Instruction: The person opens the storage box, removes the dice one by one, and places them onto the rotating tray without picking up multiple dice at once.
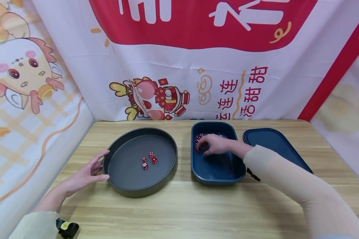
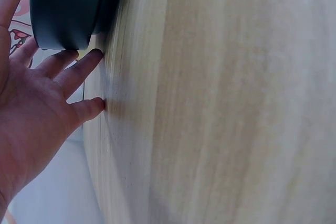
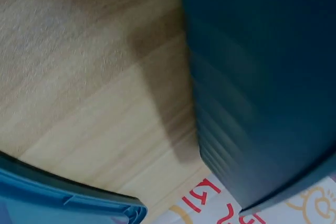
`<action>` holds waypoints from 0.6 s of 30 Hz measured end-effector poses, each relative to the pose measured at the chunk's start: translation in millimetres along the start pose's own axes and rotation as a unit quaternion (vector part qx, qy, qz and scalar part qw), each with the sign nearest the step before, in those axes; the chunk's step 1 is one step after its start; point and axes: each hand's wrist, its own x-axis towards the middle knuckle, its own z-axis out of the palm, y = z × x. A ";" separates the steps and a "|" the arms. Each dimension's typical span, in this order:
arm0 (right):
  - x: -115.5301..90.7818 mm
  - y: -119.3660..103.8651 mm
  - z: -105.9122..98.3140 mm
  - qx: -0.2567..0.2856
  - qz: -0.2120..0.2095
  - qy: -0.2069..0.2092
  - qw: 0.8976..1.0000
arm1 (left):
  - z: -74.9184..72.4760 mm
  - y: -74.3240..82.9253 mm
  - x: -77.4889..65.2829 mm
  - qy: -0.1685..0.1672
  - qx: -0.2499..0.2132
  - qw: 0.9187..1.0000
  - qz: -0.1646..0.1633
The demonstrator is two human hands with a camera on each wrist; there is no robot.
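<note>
My left hand [image 1: 85,173] rests against the left side of a round dark grey pan [image 1: 167,179], its fingers and thumb spread along the wall. In the left wrist view, the fingertips of that hand [image 2: 39,95] are right at the pan's outer wall [image 2: 65,9]. Several red dice [image 1: 145,165] with white dots lie near the middle of the pan. Inside a deep blue rectangular box [image 1: 218,169], my right hand [image 1: 216,144] reaches down with bent fingers, thumb apart from them. More red dice [image 1: 199,136] lie at its fingertips, partly hidden by the hand.
A flat blue lid [image 1: 275,144] lies right of the box, under the right forearm in the head view. The right wrist view shows the box's outer wall [image 3: 252,77] and the lid's edge [image 3: 79,190]. A printed cloth [image 1: 167,63] hangs behind the wooden table [image 1: 173,215].
</note>
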 end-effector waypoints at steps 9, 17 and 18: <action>6.5 2.4 11.4 -0.004 -0.027 -0.008 1.000 | -0.4 0.4 -0.6 0.000 0.005 1.000 0.000; 6.9 -0.8 13.0 0.018 -0.016 -0.012 1.000 | 0.4 2.8 -2.0 0.000 0.004 1.000 0.002; 6.7 -1.1 12.8 0.016 -0.013 -0.012 1.000 | 0.4 2.9 -2.1 -0.001 0.003 1.000 0.003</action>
